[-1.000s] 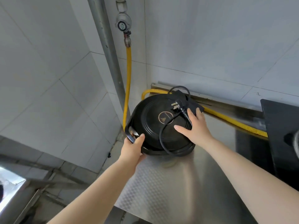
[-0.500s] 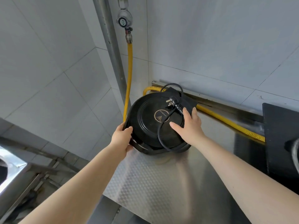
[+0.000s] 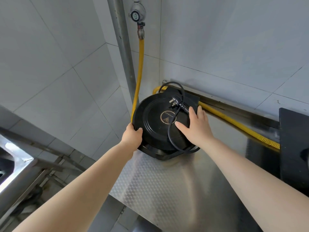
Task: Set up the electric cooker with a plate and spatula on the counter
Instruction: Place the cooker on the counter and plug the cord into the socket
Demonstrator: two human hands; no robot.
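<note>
Black electric cooker (image 3: 160, 124) on steel worktop (image 3: 167, 185) — left hand (image 3: 132, 136) gripping rim, right hand (image 3: 195, 126) flat on lid, cord (image 3: 170, 131) looped over.

Single head-worn wide-angle view, looking forward and steeply down from above, close over the steel counter (image 3: 175, 185) at its far corner, tiled walls (image 3: 234, 39) bowed by the lens, both forearms reaching in from the bottom edge
</note>
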